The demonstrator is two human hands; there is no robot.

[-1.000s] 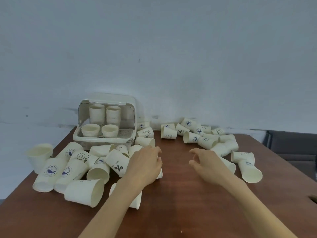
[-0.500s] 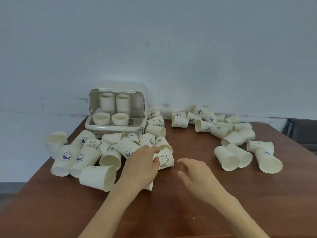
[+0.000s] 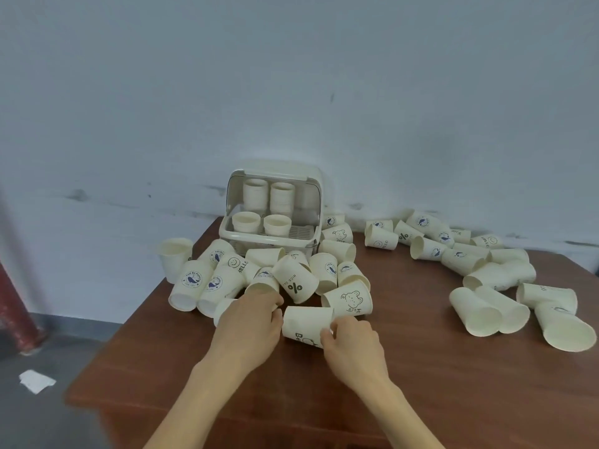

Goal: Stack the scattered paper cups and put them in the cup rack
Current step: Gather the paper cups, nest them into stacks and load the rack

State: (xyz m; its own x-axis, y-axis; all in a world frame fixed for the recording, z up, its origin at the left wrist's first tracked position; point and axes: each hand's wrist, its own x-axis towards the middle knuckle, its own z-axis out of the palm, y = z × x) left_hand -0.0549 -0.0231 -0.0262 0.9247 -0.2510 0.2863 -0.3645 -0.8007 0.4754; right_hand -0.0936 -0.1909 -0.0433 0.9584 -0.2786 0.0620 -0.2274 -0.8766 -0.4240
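Near the front-middle of the brown table I see both hands working one cup lying on its side, printed with a partial "Be" and a drawing; my right hand has fingers curled on its near right end, gripping it, and my left hand sits at the cup's left end with fingers curled down, fingertips touching it, and also covering another cup underneath, so I cannot tell what exactly the left one clamps. Just behind lies a bear-print cup and a "%" cup, part of a left pile of tipped cups, one plain cup upright at the table's left edge. Cup rack stands at the back against the wall, lid open, two tall stacks at the rear and two short stacks in front inside it. More loose cups trail along the back right, and three big ones lie near the right edge. Floor at left has a white paper scrap and a red post
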